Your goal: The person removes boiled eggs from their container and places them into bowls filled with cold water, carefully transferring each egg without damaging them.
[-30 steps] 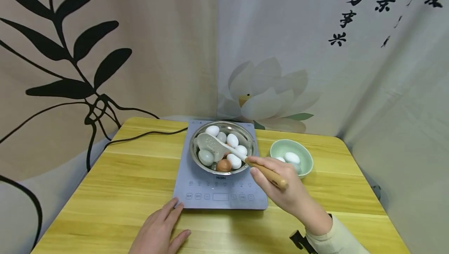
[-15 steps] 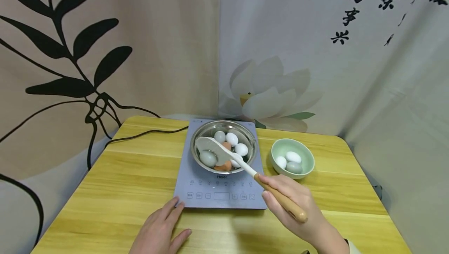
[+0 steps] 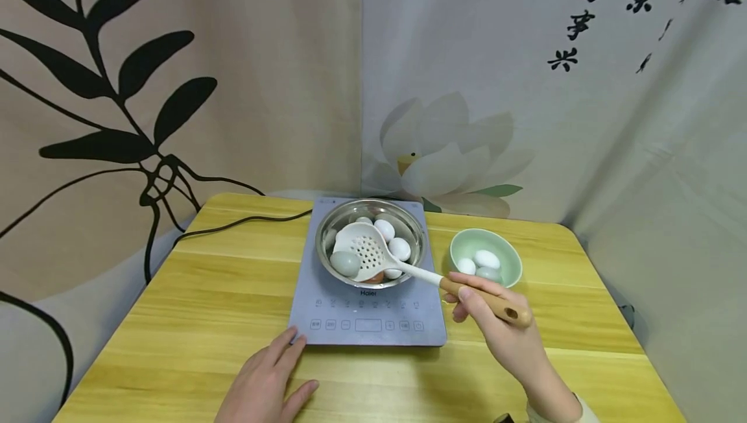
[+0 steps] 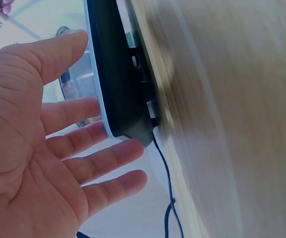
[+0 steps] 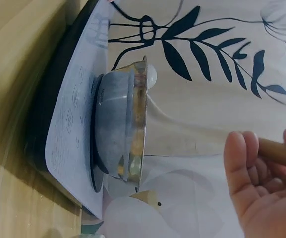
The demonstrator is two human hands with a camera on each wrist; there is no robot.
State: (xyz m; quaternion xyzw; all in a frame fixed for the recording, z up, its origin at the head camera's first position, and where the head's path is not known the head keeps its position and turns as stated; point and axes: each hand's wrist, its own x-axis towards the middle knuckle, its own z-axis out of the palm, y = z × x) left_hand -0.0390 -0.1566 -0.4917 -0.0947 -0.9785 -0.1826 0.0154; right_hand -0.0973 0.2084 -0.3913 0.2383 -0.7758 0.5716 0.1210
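My right hand (image 3: 496,319) grips the wooden handle (image 3: 490,300) of a slotted spoon, its white perforated head (image 3: 373,251) over a steel pot (image 3: 412,218). A greenish egg (image 3: 345,263) overlaps the left part of that head. White eggs (image 3: 399,248) and part of a brown egg (image 3: 375,277) show around the spoon inside the pot; others are hidden beneath it. In the right wrist view, a pale rounded shape (image 5: 151,76) rises above the pot rim. My left hand (image 3: 262,377) lies with fingers extended, fingertips at the front left corner of the induction cooktop (image 3: 367,338).
A green bowl (image 3: 509,255) with a few eggs stands right of the cooktop, just behind my right hand. The cooktop's black cord (image 3: 251,220) runs off to the left. A printed curtain (image 3: 280,85) hangs behind the wooden table (image 3: 222,306).
My right hand has shifted right with the spoon handle, which now lies flatter. The spoon's head has turned, showing its holes beside the greenish egg. My left hand stays put.
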